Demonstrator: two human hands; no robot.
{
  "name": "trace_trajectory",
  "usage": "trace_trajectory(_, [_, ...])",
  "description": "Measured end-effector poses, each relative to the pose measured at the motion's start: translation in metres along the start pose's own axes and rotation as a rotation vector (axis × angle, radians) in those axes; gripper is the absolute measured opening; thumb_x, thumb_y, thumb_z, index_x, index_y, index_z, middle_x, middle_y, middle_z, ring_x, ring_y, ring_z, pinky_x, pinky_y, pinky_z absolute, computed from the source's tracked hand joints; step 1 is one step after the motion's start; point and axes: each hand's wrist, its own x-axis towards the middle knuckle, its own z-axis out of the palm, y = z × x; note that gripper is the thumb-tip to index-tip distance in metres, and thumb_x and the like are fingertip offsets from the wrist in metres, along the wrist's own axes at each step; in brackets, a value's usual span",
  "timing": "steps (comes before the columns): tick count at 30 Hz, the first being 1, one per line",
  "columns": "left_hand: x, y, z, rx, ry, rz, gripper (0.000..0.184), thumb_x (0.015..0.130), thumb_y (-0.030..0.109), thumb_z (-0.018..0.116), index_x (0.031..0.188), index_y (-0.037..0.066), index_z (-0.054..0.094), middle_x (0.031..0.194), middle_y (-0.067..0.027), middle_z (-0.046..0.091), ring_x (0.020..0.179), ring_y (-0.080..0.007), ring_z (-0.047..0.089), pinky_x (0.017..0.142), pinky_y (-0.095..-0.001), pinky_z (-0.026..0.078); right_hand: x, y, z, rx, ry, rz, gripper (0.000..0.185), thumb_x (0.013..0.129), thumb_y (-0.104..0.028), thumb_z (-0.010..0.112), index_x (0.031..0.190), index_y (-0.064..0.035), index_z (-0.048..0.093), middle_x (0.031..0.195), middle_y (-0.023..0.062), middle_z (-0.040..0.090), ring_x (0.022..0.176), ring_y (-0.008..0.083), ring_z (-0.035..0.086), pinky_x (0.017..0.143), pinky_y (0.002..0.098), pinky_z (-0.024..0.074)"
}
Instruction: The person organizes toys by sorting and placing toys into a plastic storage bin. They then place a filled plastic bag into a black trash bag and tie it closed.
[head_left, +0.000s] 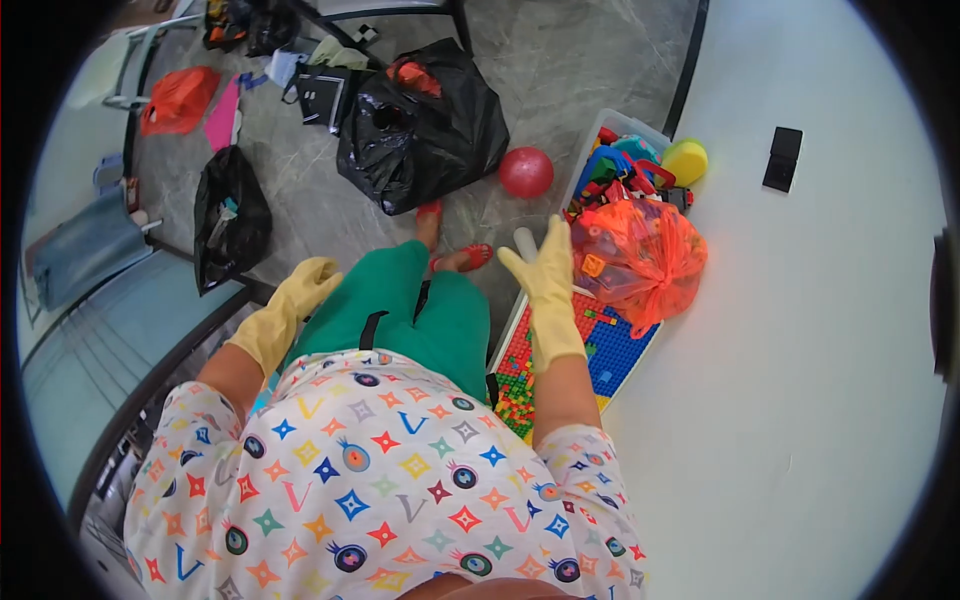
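Both my hands wear yellow rubber gloves. My right hand (545, 265) is raised with thumb and fingers apart and nothing in it, beside an orange-red plastic bag (645, 255) of toys with a knotted top. Under that bag lies a red, blue and green studded building board (610, 345) with small bricks at its near end. Out to the left, my left hand (312, 285) has its fingers curled near my green trousers; no object shows in it. A clear bin (590, 150) of mixed toys stands behind the bag.
A large black bag (435, 125) lies on the grey floor beside a pink ball (526, 173). Farther left are another black bag (232, 220), a red bag (180, 100) and a black box (322, 98). A chair (390, 8) stands at the top. A white wall (780, 350) rises at right.
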Motion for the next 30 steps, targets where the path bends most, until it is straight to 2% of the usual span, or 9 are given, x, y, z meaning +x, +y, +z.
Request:
trace_trajectory(3, [0.015, 0.0, -0.009, 0.013, -0.073, -0.013, 0.055, 0.099, 0.031, 0.069, 0.141, -0.001, 0.054, 0.131, -0.0183, 0.065, 0.119, -0.0256, 0.065, 0.102, -0.0363, 0.052, 0.023, -0.015, 0.027, -0.081, -0.187, 0.234, 0.122, 0.066, -0.04, 0.094, 0.16, -0.0007, 0.027, 0.163, 0.0243, 0.034, 0.154, 0.0355, 0.029, 0.124, 0.0409, 0.0299])
trace_trajectory(9, [0.043, -0.081, -0.009, -0.094, 0.054, -0.128, 0.056, 0.096, 0.027, 0.072, 0.14, -0.003, 0.054, 0.128, -0.0186, 0.066, 0.117, -0.0248, 0.065, 0.101, -0.0356, 0.053, 0.104, -0.023, 0.064, -0.174, -0.375, 0.368, 0.127, 0.065, -0.044, 0.093, 0.162, -0.0046, 0.022, 0.165, 0.0184, 0.032, 0.149, 0.0349, 0.036, 0.118, 0.0413, 0.0371])
trace_trajectory(13, [0.049, -0.105, -0.011, -0.101, 0.114, -0.235, 0.055, 0.093, 0.023, 0.074, 0.138, -0.003, 0.056, 0.123, -0.0179, 0.068, 0.111, -0.0235, 0.067, 0.098, -0.0357, 0.054, 0.147, 0.016, 0.114, -0.407, -0.265, 0.259, 0.13, 0.061, -0.048, 0.095, 0.163, -0.0099, 0.024, 0.162, 0.0171, 0.036, 0.148, 0.0342, 0.037, 0.114, 0.0447, 0.0396])
trace_trajectory(16, [0.06, -0.12, -0.004, -0.048, 0.046, -0.421, 0.055, 0.092, 0.023, 0.075, 0.136, -0.004, 0.058, 0.117, -0.0165, 0.07, 0.104, -0.0237, 0.068, 0.095, -0.0362, 0.055, 0.196, 0.038, 0.135, -0.519, -0.354, 0.24, 0.133, 0.059, -0.051, 0.096, 0.164, -0.0142, 0.023, 0.166, 0.0165, 0.029, 0.149, 0.0375, 0.034, 0.115, 0.0459, 0.0389])
trace_trajectory(21, [0.079, -0.102, 0.017, 0.011, 0.043, -0.479, 0.059, 0.092, 0.027, 0.076, 0.139, -0.004, 0.056, 0.131, -0.0225, 0.067, 0.12, -0.0304, 0.067, 0.103, -0.0367, 0.053, 0.271, 0.081, 0.196, -0.678, -0.44, 0.292, 0.139, 0.056, -0.055, 0.096, 0.166, -0.0252, 0.016, 0.173, 0.0112, 0.013, 0.154, 0.0376, 0.025, 0.12, 0.0515, 0.0334])
trace_trajectory(24, [0.097, -0.086, 0.022, -0.005, 0.061, -0.558, 0.059, 0.094, 0.027, 0.075, 0.139, -0.004, 0.056, 0.133, -0.0229, 0.066, 0.12, -0.0305, 0.067, 0.103, -0.037, 0.053, 0.303, 0.095, 0.222, -0.731, -0.512, 0.314, 0.139, 0.057, -0.057, 0.096, 0.166, -0.0301, 0.013, 0.174, 0.0082, 0.009, 0.157, 0.0367, 0.02, 0.121, 0.0551, 0.031])
trace_trajectory(25, [0.096, -0.111, 0.025, -0.01, 0.054, -0.55, 0.057, 0.095, 0.029, 0.073, 0.14, -0.002, 0.056, 0.134, -0.0227, 0.066, 0.122, -0.0313, 0.066, 0.104, -0.0375, 0.052, 0.309, 0.103, 0.233, -0.729, -0.531, 0.313, 0.138, 0.059, -0.054, 0.096, 0.166, -0.0324, 0.011, 0.175, 0.0064, 0.007, 0.158, 0.0362, 0.017, 0.12, 0.0569, 0.0311])
trace_trajectory(28, [0.113, -0.09, 0.023, 0.118, 0.052, -0.668, 0.056, 0.096, 0.031, 0.071, 0.141, 0.001, 0.057, 0.134, -0.0217, 0.066, 0.123, -0.0323, 0.066, 0.105, -0.0383, 0.051, 0.318, 0.116, 0.254, -0.693, -0.553, 0.346, 0.137, 0.061, -0.051, 0.096, 0.166, -0.0317, 0.011, 0.175, 0.0062, 0.007, 0.158, 0.0364, 0.018, 0.119, 0.0571, 0.0329])
trace_trajectory(30, [0.121, -0.086, 0.023, 0.124, 0.035, -0.689, 0.055, 0.097, 0.033, 0.07, 0.141, 0.004, 0.058, 0.135, -0.0203, 0.066, 0.124, -0.0325, 0.065, 0.107, -0.0385, 0.05, 0.321, 0.133, 0.264, -0.661, -0.47, 0.319, 0.132, 0.063, -0.041, 0.098, 0.165, -0.0311, 0.014, 0.173, 0.0067, 0.014, 0.156, 0.0367, 0.022, 0.116, 0.0574, 0.0388])
